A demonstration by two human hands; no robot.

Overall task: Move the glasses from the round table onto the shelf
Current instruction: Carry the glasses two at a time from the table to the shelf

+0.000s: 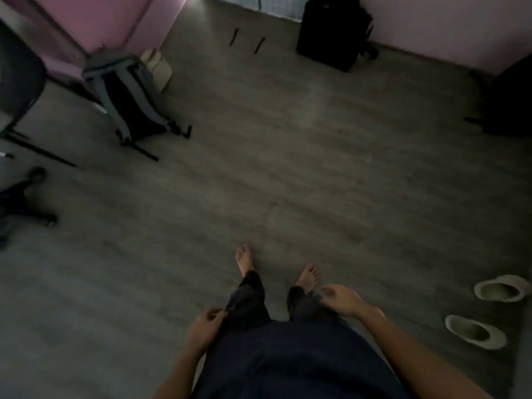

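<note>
No glasses, round table or shelf show in this dim, blurred head view. My left hand point(205, 326) hangs beside my left thigh with its fingers loosely curled and nothing in it. My right hand point(342, 299) hovers over my right leg, fingers apart and empty. Below them are my bare feet point(244, 259) on the grey floor, the left one ahead of the right.
A grey and black backpack point(129, 96) leans at the left near a dark chair point(20, 79). A black bag point(334, 33) stands against the far pink wall. Two pale slippers point(501, 292) lie at the right. A dark object point(509, 105) sits at the right edge. Open floor lies ahead.
</note>
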